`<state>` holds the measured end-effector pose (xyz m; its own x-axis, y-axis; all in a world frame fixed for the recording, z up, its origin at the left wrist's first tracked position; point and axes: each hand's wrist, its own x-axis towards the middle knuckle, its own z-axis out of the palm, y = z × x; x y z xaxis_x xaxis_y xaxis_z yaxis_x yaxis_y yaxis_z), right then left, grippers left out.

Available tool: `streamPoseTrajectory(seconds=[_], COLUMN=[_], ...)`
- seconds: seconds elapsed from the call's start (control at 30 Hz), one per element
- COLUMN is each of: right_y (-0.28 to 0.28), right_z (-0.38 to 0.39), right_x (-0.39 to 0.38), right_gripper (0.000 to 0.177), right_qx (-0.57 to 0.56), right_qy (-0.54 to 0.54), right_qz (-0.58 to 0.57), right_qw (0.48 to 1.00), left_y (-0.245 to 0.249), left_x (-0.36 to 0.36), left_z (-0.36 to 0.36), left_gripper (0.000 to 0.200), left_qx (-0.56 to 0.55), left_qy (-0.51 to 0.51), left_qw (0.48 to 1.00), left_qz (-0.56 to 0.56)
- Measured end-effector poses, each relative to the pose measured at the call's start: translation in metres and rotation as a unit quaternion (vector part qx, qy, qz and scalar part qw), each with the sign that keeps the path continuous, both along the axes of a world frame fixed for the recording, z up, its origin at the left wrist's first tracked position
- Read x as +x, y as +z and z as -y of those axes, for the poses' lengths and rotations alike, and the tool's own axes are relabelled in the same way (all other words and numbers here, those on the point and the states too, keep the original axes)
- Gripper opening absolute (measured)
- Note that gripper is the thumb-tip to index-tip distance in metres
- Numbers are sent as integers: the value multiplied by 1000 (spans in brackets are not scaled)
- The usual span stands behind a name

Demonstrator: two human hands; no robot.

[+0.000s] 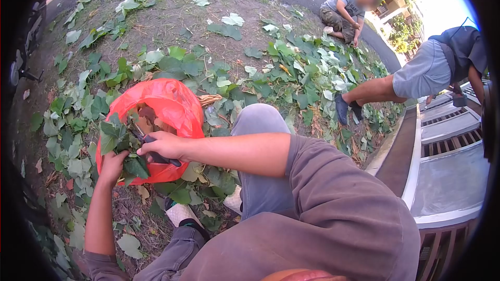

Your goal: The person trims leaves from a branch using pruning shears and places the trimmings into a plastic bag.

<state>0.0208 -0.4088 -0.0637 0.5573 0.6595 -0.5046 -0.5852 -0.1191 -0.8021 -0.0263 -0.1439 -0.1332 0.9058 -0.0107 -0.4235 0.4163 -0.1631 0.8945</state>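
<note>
My left hand is closed around a bunch of green leaves at the near left side of a red plastic bag. Close beside it, my right hand grips dark-handled pruning shears, whose front end points in among the leaves. The bag stands with its mouth wide, and brown dry leaves show inside. My hands and the bunch cover part of its opening. Whether the blades are closed cannot be made out.
Broad-leaved vines spread over the soil around me. A person crouches at the far right, and another person bends over beside a concrete drain with grates. A dark bicycle-like object stands at the left edge.
</note>
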Motion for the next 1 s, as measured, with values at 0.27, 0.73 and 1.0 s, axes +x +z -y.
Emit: streamPoseTrajectory(seconds=[0.27, 0.73, 1.0], right_y=[6, -1, 13], right_z=[-1, 6, 9], right_x=[-1, -6, 1], right_gripper=[36, 39, 44], right_qx=[-9, -71, -51], right_qy=[-12, 29, 50], right_qz=[-6, -146, -137], right_qw=[1000, 986, 988], left_y=[19, -3, 41], left_x=[-11, 33, 19], left_z=[31, -36, -3], left_gripper=[33, 32, 32], left_qx=[-194, -138, -141], left_qy=[105, 239, 112], left_qw=[974, 958, 980], left_qz=[-50, 79, 86])
